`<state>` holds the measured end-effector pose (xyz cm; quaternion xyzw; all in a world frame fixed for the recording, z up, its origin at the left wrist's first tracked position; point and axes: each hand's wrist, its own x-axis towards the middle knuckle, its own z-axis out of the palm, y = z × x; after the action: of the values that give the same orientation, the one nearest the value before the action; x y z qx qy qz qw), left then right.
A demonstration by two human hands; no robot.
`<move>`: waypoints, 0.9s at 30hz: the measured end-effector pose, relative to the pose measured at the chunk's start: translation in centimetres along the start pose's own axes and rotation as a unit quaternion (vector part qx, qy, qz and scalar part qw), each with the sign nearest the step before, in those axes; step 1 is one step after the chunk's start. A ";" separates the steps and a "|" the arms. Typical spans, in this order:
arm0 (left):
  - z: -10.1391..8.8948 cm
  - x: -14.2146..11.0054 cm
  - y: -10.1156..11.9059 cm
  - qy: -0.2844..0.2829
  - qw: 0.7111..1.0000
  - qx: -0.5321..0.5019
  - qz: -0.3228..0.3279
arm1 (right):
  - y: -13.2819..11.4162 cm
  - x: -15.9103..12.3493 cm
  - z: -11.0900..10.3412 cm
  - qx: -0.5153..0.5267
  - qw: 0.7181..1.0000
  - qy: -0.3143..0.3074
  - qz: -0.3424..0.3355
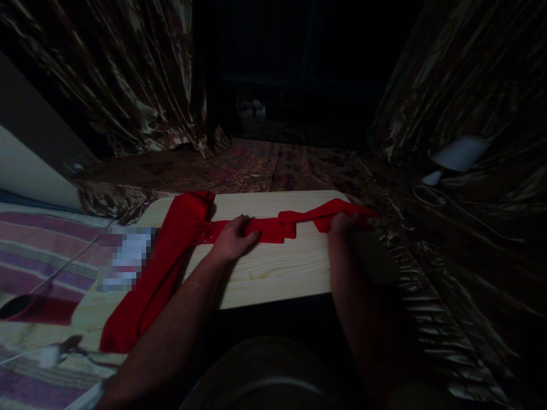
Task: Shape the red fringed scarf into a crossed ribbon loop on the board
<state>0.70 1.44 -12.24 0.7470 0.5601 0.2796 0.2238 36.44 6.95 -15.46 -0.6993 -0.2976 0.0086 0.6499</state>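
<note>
1. The scene is dim, with the far centre nearly black.
2. Muted light reaches the pale bench (265, 273) and striped bed (38, 245); the left curtain (149, 74) has a faint sheen.
3. Deep shadow fills the near right.
4. The right hand (341, 223) looks soft.
5. Coarse pixelation covers a patch (127, 259) at left.
6. Edges look stretched.

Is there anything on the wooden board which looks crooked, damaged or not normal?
The red cloth looks askew: between the left hand and right hand, its edges form uneven steps, then slant. No damage is clear.
</note>
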 end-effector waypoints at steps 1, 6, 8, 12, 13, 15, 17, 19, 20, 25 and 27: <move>0.1 0.1 -0.3 -0.007 0.999 0.024 0.026 | -0.2 -0.3 0.2 -0.007 1.000 0.015 0.026; 0.6 0.3 -1.5 -0.030 0.989 0.095 0.110 | -1.5 -1.5 0.4 -0.040 0.995 0.006 0.095; 0.7 0.4 -1.7 -0.030 0.988 0.100 0.115 | -2.1 -1.9 0.0 -0.058 0.995 0.010 0.074; 0.9 0.4 -1.9 -0.019 0.987 0.111 0.118 | -3.6 -3.2 -1.0 -0.128 0.989 0.025 -0.068; 0.9 0.4 -2.0 -0.017 0.986 0.113 0.119 | -4.1 -3.8 -1.2 -0.136 0.983 0.010 -0.120; 1.0 0.4 -2.0 -0.017 0.986 0.113 0.120 | -5.4 -5.3 -1.4 -0.131 0.963 -0.058 -0.230; 1.0 0.4 -2.0 -0.018 0.987 0.112 0.116 | -6.8 -7.2 -1.5 -0.110 0.921 -0.173 -0.332; 1.0 0.4 -1.9 -0.017 0.988 0.111 0.110 | -8.1 -9.3 -1.5 -0.108 0.862 -0.284 -0.405; 1.0 0.3 -1.9 -0.017 0.988 0.111 0.109 | -8.7 -10.2 -1.5 -0.122 0.836 -0.322 -0.427; 0.9 0.3 -1.7 -0.020 0.988 0.107 0.113 | -9.8 -12.4 -1.7 -0.244 0.805 -0.363 -0.401; 0.8 0.3 -1.6 -0.020 0.989 0.101 0.110 | -9.4 -12.1 -1.6 -0.257 0.821 -0.354 -0.366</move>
<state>0.19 2.10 -13.84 0.8283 0.4953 0.2295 0.1259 23.34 0.16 -11.18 -0.6292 -0.7329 -0.0598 0.2517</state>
